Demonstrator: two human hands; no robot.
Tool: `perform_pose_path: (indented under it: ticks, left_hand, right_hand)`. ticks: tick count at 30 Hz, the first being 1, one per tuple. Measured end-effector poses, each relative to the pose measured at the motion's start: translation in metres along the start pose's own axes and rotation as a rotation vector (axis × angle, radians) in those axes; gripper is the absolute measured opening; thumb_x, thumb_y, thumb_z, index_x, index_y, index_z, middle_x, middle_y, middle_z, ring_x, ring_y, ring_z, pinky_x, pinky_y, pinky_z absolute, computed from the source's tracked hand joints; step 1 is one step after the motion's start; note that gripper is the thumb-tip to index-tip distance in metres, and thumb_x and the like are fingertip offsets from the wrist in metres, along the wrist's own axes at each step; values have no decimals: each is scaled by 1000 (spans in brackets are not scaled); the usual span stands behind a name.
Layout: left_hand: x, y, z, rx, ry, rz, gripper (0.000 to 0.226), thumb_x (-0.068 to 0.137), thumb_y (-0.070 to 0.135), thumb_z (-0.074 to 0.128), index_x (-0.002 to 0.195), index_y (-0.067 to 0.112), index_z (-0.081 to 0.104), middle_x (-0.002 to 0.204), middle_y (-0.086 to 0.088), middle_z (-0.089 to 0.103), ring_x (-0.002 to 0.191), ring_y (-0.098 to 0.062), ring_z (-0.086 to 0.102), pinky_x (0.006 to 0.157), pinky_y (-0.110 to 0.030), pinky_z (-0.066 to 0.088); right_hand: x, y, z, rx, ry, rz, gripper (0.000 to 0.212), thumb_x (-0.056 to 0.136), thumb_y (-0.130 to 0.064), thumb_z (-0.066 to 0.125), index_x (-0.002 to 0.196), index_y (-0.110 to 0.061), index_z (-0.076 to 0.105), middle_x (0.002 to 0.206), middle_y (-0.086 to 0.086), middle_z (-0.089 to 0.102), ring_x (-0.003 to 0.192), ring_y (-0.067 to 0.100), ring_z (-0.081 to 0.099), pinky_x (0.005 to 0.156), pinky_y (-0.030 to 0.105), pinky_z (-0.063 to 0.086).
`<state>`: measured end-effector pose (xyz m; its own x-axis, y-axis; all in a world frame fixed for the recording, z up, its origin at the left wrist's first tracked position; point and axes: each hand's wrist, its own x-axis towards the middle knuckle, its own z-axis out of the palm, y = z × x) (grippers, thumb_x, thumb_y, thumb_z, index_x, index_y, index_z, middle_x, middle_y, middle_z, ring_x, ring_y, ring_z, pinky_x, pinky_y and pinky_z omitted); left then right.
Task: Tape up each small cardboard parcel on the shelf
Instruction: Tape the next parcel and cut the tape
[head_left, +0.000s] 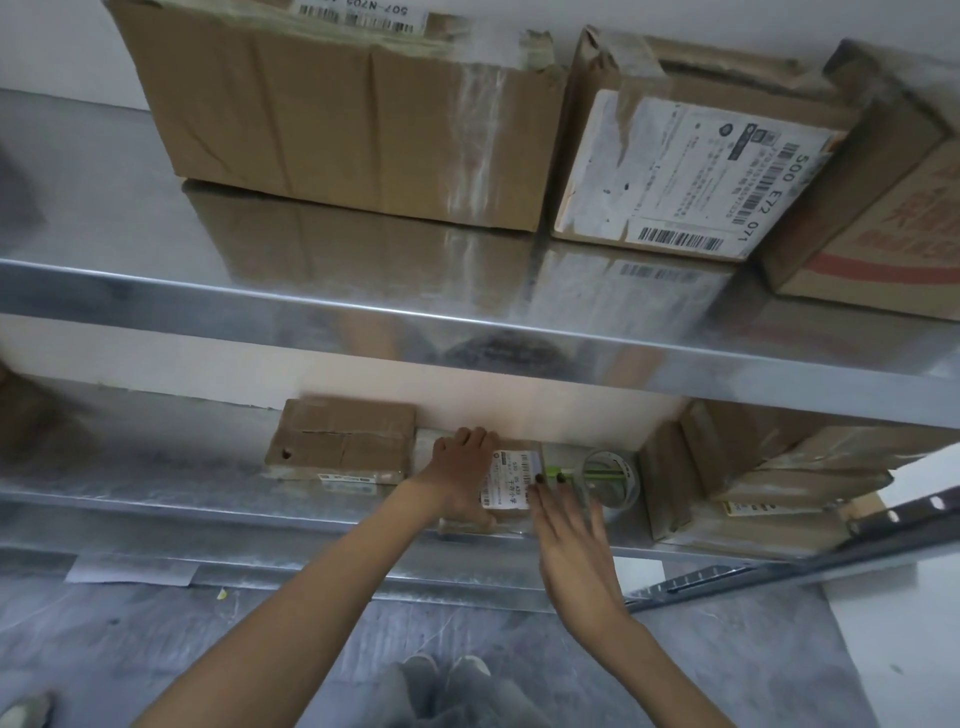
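1. Small brown cardboard parcel with white label (506, 486): flat on the lower steel shelf (156, 499), near a clear tape roll (610, 480).
2. Left hand (460, 470): fingers curled over the parcel, holding it.
3. Right hand (571, 540): fingers straight, tips at the parcel's label.

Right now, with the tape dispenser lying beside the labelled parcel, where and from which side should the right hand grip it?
Probably by the green handle, which sticks out from the clear roll of the tape dispenser toward the labelled parcel. Come from the open front of the shelf: the right hand hovers just before it, while cartons crowd the roll's other side.
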<state>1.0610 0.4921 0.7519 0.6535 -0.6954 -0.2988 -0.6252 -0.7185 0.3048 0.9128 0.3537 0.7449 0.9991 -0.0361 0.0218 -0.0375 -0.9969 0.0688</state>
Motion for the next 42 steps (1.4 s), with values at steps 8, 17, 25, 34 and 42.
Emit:
perform_pose_path:
  ticks: [8,17,25,34,42]
  left_hand:
    - [0,-1,3,-3,21,15,109,63,52,80,143,10,18,138,-6,29,129,-26,28,106,-46,30]
    - [-1,0,5,-39,44,0,107,61,53,79,142,12,21,137,-4,30,129,-25,28,106,-44,29]
    - [-7,1,1,-64,24,8,108,60,54,79,142,14,21,134,-2,32,127,-23,28,107,-43,29]
    - [-19,4,-16,7,-42,43,127,60,68,75,151,13,6,156,-3,14,143,-23,14,115,-44,16]
    - [-11,4,-36,97,33,-87,99,79,45,72,151,11,14,158,-8,20,144,-25,19,116,-46,15]
  right_hand:
    - [26,1,-7,5,-173,14,104,32,4,79,132,-4,52,139,15,50,122,33,54,96,57,44]
    - [66,5,-22,40,-342,-30,94,84,-15,63,151,-8,-2,159,6,-11,147,25,-3,114,56,4]
    - [88,19,-32,139,-485,-60,108,74,-29,74,151,-12,0,158,4,3,145,23,10,115,56,7]
    - [65,26,-25,96,-159,-119,110,45,-66,76,132,-7,45,127,6,52,112,28,56,101,55,38]
    - [48,6,-18,69,-73,-9,118,40,-48,89,138,-5,39,139,12,48,118,31,54,109,58,21]
